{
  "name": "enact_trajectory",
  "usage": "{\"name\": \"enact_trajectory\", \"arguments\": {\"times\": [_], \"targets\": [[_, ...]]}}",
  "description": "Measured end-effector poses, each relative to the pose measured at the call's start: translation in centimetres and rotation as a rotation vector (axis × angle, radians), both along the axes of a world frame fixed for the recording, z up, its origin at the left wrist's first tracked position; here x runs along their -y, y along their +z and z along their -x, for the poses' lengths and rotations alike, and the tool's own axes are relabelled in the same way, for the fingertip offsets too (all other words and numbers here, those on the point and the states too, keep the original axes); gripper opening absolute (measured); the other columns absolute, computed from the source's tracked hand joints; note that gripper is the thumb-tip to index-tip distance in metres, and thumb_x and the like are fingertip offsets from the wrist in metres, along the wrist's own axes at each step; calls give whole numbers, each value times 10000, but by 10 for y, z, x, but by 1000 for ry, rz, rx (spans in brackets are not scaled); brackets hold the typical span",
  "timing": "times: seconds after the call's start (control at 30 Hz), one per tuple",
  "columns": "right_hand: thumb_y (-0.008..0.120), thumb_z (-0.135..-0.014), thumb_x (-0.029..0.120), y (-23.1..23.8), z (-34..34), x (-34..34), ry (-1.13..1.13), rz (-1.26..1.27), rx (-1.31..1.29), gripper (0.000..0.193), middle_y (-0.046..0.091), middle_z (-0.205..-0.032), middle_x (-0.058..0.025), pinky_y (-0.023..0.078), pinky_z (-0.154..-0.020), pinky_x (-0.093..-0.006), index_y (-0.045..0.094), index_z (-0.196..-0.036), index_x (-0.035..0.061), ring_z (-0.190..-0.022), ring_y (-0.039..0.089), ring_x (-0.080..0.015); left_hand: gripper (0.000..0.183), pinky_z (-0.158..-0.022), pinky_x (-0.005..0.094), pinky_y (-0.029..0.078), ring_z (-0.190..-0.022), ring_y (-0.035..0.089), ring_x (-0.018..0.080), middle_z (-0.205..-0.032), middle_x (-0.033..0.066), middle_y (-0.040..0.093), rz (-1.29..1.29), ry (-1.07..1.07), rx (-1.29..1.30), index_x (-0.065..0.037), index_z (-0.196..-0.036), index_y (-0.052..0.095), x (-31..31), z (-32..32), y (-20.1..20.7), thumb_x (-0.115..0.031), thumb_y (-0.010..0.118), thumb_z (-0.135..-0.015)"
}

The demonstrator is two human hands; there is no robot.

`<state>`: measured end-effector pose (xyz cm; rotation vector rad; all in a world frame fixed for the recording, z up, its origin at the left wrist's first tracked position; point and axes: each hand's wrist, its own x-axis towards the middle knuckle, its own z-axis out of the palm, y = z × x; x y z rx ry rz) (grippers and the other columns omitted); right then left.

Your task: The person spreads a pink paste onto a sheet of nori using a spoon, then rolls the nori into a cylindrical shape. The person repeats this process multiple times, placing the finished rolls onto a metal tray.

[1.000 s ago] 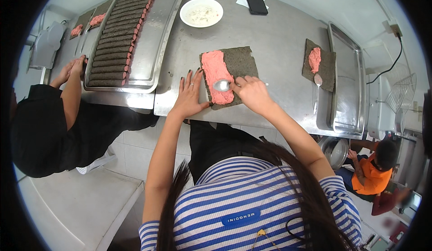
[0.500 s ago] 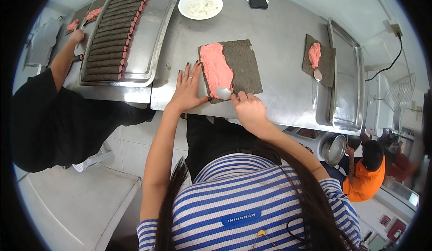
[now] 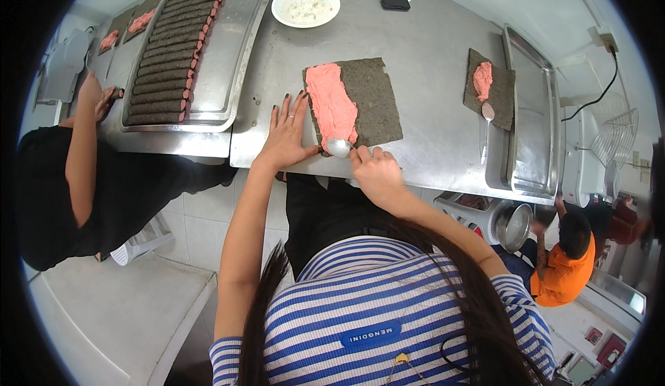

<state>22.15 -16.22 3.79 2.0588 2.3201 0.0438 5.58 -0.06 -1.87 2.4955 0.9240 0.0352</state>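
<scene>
Bright, diffuse light; round view with dark rim

Light: whitish, fairly even, apparently from above. Glare: pale sheen on the steel bench [image 3: 443,102], streaks in the right-hand tray [image 3: 537,112], a bright highlight in the bowl of the spoon [image 3: 339,148]. Shadows: soft and faint on the bench; darker beneath it. Tone: white dish [image 3: 305,25] very pale; black trousers [image 3: 312,209] nearly without detail. Focus: pink paste [image 3: 334,105] and dark sheet [image 3: 374,102] reasonably clear; figure in red [image 3: 623,223] at far right blurred. Distortion: fisheye; bench edges bowed, right-hand background tilted and squeezed. Border: black corners, bluish fringe.
</scene>
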Motion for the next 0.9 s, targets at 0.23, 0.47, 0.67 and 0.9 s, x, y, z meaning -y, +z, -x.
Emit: {"name": "enact_trajectory", "arguments": {"times": [0.23, 0.47, 0.67, 0.9], "targets": [[581, -743, 114, 14, -39, -8, 63, 12, -32, 113, 590, -786, -66, 509, -643, -350, 637, -812, 44, -753, 614, -230, 1133, -1163, 518, 93, -1447, 79, 344, -1563, 114, 139, 6, -5, 3, -65, -1498, 95, -1, -1, 2, -420, 745, -641], [580, -746, 125, 42, -70, -6, 133, -56, -64, 163, 591, -806, -39, 475, -659, -328, 665, -871, 66, -774, 595, -202, 1130, -1160, 527, 100, -1446, 81, 350, -1563, 101, 141, 2, 1, 5, -77, -1496, 102, 0, -1, 3, -414, 753, -636], [580, -743, 131, 22, -53, -8, 330, -69, -11, 194, 572, -800, -33, 464, -645, -317, 659, -905, 60, -781, 587, -195, 1131, -1163, 524, 96, -1447, 80, 346, -1565, 99, 139, 14, 0, -2, -79, -1498, 99, -1, -1, 3, -417, 755, -641], [582, -749, 131, 25, -42, -21, 93, -53, -42, 208, 573, -795, -61, 495, -642, -347, 648, -925, 41, -762, 605, -223, 1133, -1167, 515, 92, -1450, 71, 336, -1568, 98, 130, 2, -3, -1, -70, -1498, 103, 0, 0, 1, -415, 757, -640]]}}
